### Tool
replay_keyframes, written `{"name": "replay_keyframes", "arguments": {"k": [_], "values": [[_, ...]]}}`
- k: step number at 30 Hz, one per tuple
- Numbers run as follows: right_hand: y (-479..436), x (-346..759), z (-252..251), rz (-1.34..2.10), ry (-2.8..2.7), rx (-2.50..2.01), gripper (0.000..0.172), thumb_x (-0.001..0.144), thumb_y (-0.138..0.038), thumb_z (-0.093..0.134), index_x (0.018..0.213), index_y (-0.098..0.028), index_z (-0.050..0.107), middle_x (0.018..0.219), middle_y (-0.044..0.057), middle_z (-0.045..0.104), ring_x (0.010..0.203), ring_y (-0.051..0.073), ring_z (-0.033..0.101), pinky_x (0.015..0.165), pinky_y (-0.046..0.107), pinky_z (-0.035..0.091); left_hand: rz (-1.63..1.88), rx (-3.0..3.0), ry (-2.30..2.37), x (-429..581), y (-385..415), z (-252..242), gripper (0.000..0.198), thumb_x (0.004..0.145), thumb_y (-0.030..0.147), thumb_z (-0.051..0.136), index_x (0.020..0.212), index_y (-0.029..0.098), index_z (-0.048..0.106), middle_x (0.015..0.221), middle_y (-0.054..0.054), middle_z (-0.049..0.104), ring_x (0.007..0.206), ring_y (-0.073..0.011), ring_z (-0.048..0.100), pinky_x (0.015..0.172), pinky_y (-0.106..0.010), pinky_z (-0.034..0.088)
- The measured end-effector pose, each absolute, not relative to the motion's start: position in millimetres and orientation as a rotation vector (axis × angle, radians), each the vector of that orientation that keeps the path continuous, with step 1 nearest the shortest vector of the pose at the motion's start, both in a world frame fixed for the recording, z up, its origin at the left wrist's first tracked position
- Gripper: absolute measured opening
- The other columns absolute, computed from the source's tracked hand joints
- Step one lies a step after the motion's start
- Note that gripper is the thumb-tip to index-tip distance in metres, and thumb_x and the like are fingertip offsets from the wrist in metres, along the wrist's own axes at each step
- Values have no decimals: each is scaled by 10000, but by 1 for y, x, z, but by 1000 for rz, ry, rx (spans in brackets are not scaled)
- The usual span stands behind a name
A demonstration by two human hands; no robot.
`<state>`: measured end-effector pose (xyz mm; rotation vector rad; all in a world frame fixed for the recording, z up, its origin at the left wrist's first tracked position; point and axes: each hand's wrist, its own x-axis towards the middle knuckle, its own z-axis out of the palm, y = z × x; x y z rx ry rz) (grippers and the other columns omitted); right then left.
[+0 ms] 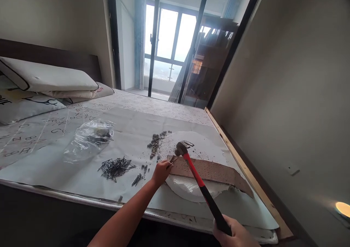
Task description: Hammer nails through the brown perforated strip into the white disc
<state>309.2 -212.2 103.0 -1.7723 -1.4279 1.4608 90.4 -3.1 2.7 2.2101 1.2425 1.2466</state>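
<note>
Left hand (pixel 161 172) pinched a nail (pixel 172 160) on the perforated strip (pixel 213 172) | right hand (pixel 236 234) gripped the hammer (pixel 202 188), head at 12 o'clock above nail | risk: off-line blow striking fingertips or bending nail.

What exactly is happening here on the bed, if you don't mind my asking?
A person is working with a hammer and nails on a bed covered with a paper sheet. The right hand grips the red-and-black hammer, its head raised over the end of a brown perforated strip lying on a white foam slab. The left hand pinches a nail at that end. A pile of nails and a plastic bag lie nearby.
</note>
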Motion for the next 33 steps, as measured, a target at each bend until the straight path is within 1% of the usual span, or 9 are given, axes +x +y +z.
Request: {"name": "replay_keyframes", "arguments": {"k": [3, 8, 13, 16, 19, 22, 27, 30, 33], "values": [[-210, 304, 109, 1506, -1427, -1737, 340, 732, -487, 546, 658, -209, 366, 499, -87, 264, 427, 60, 257, 403, 197, 206, 1262, 2196, 1251, 91, -3, 4, 216, 787, 174, 504, 585, 158, 578, 627, -21, 577, 592, -97, 525, 568, -187, 384], [-208, 304, 111, 1508, -1454, -1608, 360, 634, -473, 660, 648, -178, 454, 516, -64, 351, 487, 70, 354, 446, 184, 293, 1279, 2148, 1263, 89, -4, 0, 257, 800, 186, 486, 558, 161, 568, 593, -13, 560, 581, -99, 516, 575, -197, 392], [-206, 307, 117, 1515, -1320, -1681, 332, 727, -472, 562, 642, -210, 376, 463, -92, 285, 414, 63, 307, 406, 185, 273, 1290, 2160, 1234, 90, -4, -2, 212, 801, 195, 501, 614, 163, 596, 642, -26, 588, 620, -108, 535, 602, -203, 401], [-204, 303, 113, 1533, -1384, -1680, 325, 696, -435, 609, 623, -203, 393, 476, -88, 283, 420, 59, 286, 410, 192, 264, 1282, 2170, 1241, 90, -5, -2, 222, 796, 179, 502, 592, 157, 584, 627, -26, 571, 585, -99, 522, 562, -192, 388], [-204, 301, 105, 1501, -1460, -1678, 323, 664, -400, 648, 593, -193, 410, 508, -69, 313, 457, 62, 307, 446, 203, 282, 1271, 2166, 1242, 90, -5, -4, 217, 801, 172, 493, 608, 152, 591, 629, -28, 568, 560, -93, 513, 531, -185, 377], [-206, 304, 101, 1433, -1438, -1748, 314, 696, -393, 610, 599, -201, 381, 505, -72, 305, 455, 62, 303, 442, 202, 266, 1274, 2174, 1246, 90, -5, -6, 201, 791, 165, 507, 607, 153, 588, 643, -28, 579, 586, -98, 525, 555, -189, 387], [-204, 307, 101, 1508, -1421, -1727, 305, 736, -441, 524, 642, -218, 338, 480, -99, 221, 402, 50, 212, 382, 201, 175, 1263, 2191, 1255, 91, -4, -5, 193, 787, 161, 512, 608, 156, 582, 649, -22, 581, 598, -96, 524, 569, -191, 389], [-201, 305, 100, 1543, -1494, -1692, 292, 702, -416, 535, 611, -211, 348, 484, -85, 249, 418, 52, 230, 382, 206, 176, 1261, 2188, 1257, 90, -4, -6, 207, 795, 165, 502, 604, 159, 581, 624, -14, 561, 579, -90, 507, 554, -188, 381], [-201, 307, 106, 1471, -1509, -1672, 287, 692, -403, 545, 602, -208, 355, 498, -78, 260, 443, 57, 244, 398, 203, 200, 1268, 2182, 1257, 91, -5, -7, 207, 796, 173, 507, 603, 158, 583, 629, -17, 563, 584, -92, 509, 568, -195, 385]]}}
